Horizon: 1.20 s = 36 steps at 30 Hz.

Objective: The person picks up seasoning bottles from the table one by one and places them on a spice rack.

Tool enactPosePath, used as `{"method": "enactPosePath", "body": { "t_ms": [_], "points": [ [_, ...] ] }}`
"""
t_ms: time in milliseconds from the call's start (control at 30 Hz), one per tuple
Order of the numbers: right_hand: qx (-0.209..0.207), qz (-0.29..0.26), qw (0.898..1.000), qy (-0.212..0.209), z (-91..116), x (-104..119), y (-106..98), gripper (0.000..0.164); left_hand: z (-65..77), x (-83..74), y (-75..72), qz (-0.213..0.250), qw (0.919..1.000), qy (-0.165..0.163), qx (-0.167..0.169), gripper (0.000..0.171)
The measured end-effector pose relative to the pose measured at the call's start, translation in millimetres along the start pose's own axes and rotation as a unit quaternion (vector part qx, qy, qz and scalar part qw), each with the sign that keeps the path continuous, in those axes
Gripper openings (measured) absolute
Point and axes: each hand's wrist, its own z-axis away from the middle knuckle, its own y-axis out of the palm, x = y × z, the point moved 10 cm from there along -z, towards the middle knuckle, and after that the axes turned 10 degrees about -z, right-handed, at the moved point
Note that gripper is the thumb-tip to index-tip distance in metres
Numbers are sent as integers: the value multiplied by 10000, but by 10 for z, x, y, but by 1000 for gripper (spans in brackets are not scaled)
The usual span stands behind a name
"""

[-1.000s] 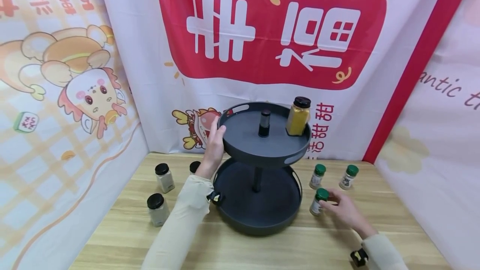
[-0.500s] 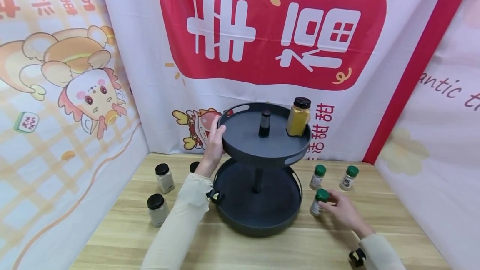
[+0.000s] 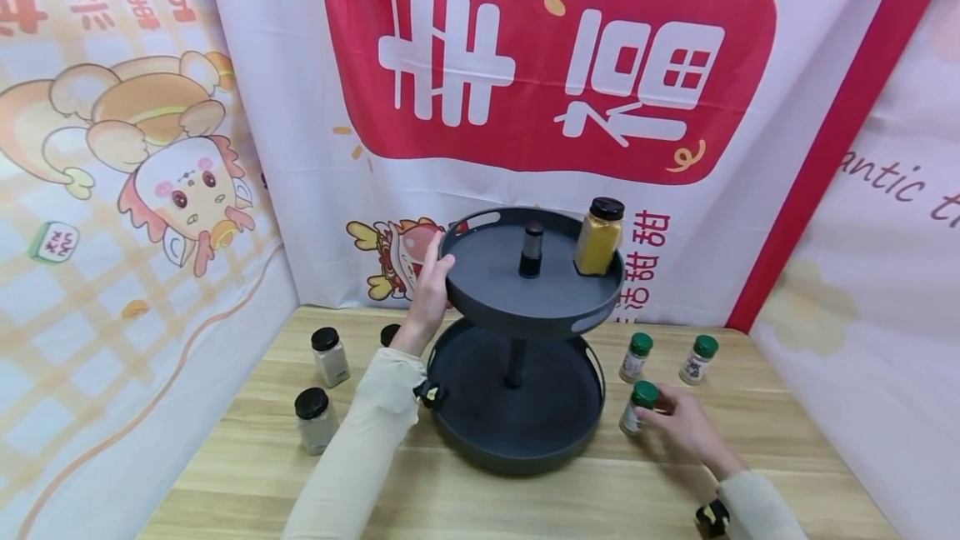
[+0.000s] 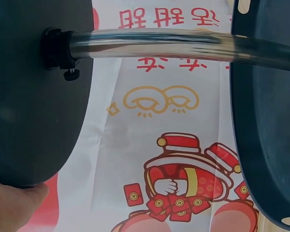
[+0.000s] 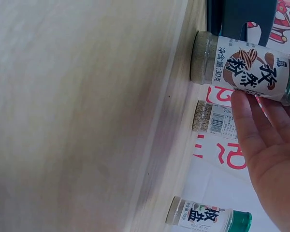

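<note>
A dark grey two-tier round tray (image 3: 517, 432) stands mid-table. My left hand (image 3: 429, 294) grips the left rim of its upper tier, the thumb on the near side; in the left wrist view only part of that hand (image 4: 14, 205) shows. On the right, my right hand (image 3: 688, 426) holds a small green-capped spice jar (image 5: 251, 70) between thumb and fingers. The jar is upright, its base down at the table, and its label carries Chinese characters and 30克. A taller jar of yellow powder (image 3: 597, 244) with a black lid sits on the upper tier.
Two more green-capped jars, one nearer (image 3: 634, 359) and one farther right (image 3: 696, 361), stand behind my right hand. Black-lidded jars of pale powder (image 3: 318, 423) stand left of the tray, one partly hidden by my left arm. Printed cloth (image 3: 285, 107) hangs around the table.
My right wrist has shifted slightly left while the fingers stay on the spice jar. The left hand keeps its grip on the tray rim.
</note>
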Motion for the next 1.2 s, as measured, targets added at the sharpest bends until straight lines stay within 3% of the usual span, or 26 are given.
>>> {"method": "enactPosePath", "body": {
  "t_ms": [300, 633, 867, 1067, 1200],
  "points": [
    [-56, -51, 10000, -37, 11, -8, -6, 35, 42, -33, 25, -45, 9999, 118, 88, 56],
    [-285, 47, 9996, 76, 40, 52, -74, 43, 237, -374, 32, -313, 9994, 158, -42, 57],
    [-299, 117, 9992, 241, 27, 133, -150, 45, 292, -406, 31, -519, 9984, 132, -192, 57],
    [-290, 203, 9993, 140, 24, 294, -220, 43, 329, -432, 21, -747, 9967, 118, -300, 57],
    [-284, 220, 9993, 91, 31, 382, -257, 42, 259, -271, 13, -819, 9960, 101, -352, 56]
  ]
}}
